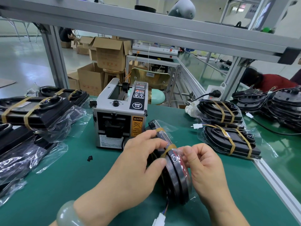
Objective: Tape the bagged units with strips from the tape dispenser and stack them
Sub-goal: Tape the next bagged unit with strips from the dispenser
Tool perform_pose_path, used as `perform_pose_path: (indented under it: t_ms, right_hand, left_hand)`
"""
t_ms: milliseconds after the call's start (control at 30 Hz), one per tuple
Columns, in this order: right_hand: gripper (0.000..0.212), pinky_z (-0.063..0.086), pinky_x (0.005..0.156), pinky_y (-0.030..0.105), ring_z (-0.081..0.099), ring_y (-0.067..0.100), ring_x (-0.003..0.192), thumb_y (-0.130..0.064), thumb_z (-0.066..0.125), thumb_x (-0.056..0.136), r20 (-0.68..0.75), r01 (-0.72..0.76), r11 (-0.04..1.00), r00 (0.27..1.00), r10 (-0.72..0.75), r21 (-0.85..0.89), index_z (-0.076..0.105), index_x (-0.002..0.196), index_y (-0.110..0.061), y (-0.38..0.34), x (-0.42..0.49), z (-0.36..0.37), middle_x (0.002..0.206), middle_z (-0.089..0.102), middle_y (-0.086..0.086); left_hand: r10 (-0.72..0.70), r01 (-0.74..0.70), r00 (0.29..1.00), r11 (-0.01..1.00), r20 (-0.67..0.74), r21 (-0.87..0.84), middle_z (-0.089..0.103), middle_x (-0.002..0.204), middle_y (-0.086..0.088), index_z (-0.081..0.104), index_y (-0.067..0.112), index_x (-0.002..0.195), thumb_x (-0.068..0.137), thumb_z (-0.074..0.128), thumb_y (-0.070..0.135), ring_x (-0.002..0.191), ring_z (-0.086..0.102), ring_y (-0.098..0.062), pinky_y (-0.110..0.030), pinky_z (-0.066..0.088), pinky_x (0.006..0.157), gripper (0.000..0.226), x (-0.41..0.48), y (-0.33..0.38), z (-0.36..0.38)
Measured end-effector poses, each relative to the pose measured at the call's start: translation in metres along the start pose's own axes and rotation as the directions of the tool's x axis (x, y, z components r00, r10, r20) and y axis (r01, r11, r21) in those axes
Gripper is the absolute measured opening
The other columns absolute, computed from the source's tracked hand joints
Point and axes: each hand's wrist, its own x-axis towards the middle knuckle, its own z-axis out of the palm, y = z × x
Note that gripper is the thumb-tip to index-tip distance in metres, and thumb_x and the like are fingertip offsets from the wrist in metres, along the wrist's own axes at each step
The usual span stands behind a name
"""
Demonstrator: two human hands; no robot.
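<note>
Bagged unit held on edge, two tape strips across it.
The left hand grips the unit from its left side; the right hand pinches its bagged rim beside the near strip. One dispenser stands just behind. Two right bundles and two left bundles lie taped. The green bench sits under an aluminium frame; bare mat lies left of the hands, and the bench edge is near on the right.

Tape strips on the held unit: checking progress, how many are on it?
2. One strip wraps the far end of the bagged unit; the other strip crosses its middle, between the left hand and right hand. The hands may hide more.
</note>
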Motion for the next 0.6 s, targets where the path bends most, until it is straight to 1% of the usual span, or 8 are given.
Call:
perform_pose_path:
  t_ms: [67,167,267,333,433,500,533,600]
  right_hand:
    - [0.038,0.050,0.067,0.043,0.063,0.023,0.067,-0.051,0.064,0.070,0.008,0.002,1.000,1.000,-0.002,0.013,0.056,0.068,-0.014,0.001,0.001,0.000,0.074,0.070,0.011]
    - [0.033,0.050,0.064,0.037,0.061,0.022,0.066,-0.045,0.067,0.071,0.026,-0.038,0.994,0.999,0.036,0.103,0.061,0.068,-0.013,0.003,0.004,-0.003,0.073,0.068,0.014]
    - [0.028,0.052,0.061,0.024,0.065,0.015,0.067,-0.046,0.064,0.068,0.117,-0.103,0.966,0.990,0.077,0.235,0.070,0.069,-0.018,0.000,0.003,-0.005,0.079,0.072,0.011]
    - [0.024,0.053,0.070,0.025,0.068,0.019,0.079,-0.042,0.065,0.070,0.118,-0.040,0.976,0.993,0.015,0.213,0.072,0.078,-0.020,-0.004,0.003,-0.006,0.093,0.073,0.011]
    - [0.019,0.050,0.087,0.027,0.064,0.020,0.099,-0.025,0.070,0.082,-0.111,0.273,0.959,0.958,-0.264,0.075,0.066,0.100,-0.022,-0.012,0.004,-0.018,0.109,0.069,0.002]
    - [0.007,0.048,0.092,0.033,0.062,0.023,0.102,-0.022,0.066,0.088,-0.203,0.514,0.857,0.836,-0.509,-0.035,0.065,0.095,-0.024,-0.023,0.000,-0.025,0.106,0.069,-0.002]
    - [0.004,0.047,0.090,0.036,0.062,0.026,0.098,-0.024,0.062,0.090,-0.206,0.607,0.792,0.768,-0.606,-0.070,0.066,0.091,-0.023,-0.028,-0.004,-0.025,0.102,0.068,-0.002]
    - [0.019,0.044,0.086,0.039,0.062,0.030,0.092,-0.030,0.057,0.093,-0.144,0.719,0.689,0.675,-0.724,-0.092,0.066,0.084,-0.016,-0.035,-0.011,-0.023,0.096,0.068,0.001]
  left_hand:
    - [0.160,-0.182,0.970,0.977,0.181,0.112,0.003,0.144,0.039,0.029,0.056,0.129,0.080,0.057,0.038,0.139,0.001,0.007,-0.009,0.003,0.112,0.060,-0.002,-0.001,-0.001]
    - [0.140,-0.339,0.905,0.808,0.402,0.482,-0.024,0.148,0.029,-0.008,0.060,0.134,0.078,0.064,0.029,0.140,-0.019,-0.007,-0.032,0.000,0.116,0.096,0.004,-0.009,0.006]
    - [0.298,-0.406,0.914,0.701,0.276,0.586,0.040,0.142,0.003,0.038,0.036,0.139,0.075,0.069,0.024,0.123,0.038,-0.034,-0.044,0.046,0.096,0.072,0.018,-0.002,0.008]
    - [0.369,-0.426,0.902,0.683,0.223,0.593,0.056,0.120,0.003,0.057,0.029,0.124,0.068,0.078,0.029,0.103,0.051,-0.031,-0.040,0.055,0.078,0.060,0.025,-0.006,0.007]
    - [0.394,-0.430,0.902,0.769,0.179,0.474,0.050,0.124,0.009,0.048,0.030,0.125,0.071,0.073,0.039,0.113,0.049,-0.022,-0.033,0.053,0.086,0.060,0.020,-0.013,0.000]
    - [0.335,-0.347,0.938,0.891,0.091,0.294,0.046,0.125,0.017,0.049,0.027,0.125,0.074,0.063,0.049,0.118,0.044,-0.004,-0.016,0.037,0.101,0.058,0.015,-0.017,-0.005]
    - [0.243,-0.249,0.969,0.948,0.052,0.198,0.047,0.121,0.020,0.052,0.027,0.120,0.074,0.064,0.050,0.117,0.044,0.003,-0.009,0.032,0.099,0.053,0.017,-0.018,-0.006]
    - [-0.125,0.120,0.991,0.989,-0.052,-0.087,0.056,0.102,0.011,0.060,0.022,0.100,0.080,0.068,0.038,0.116,0.052,-0.006,-0.017,0.039,0.090,0.026,0.033,-0.018,-0.001]
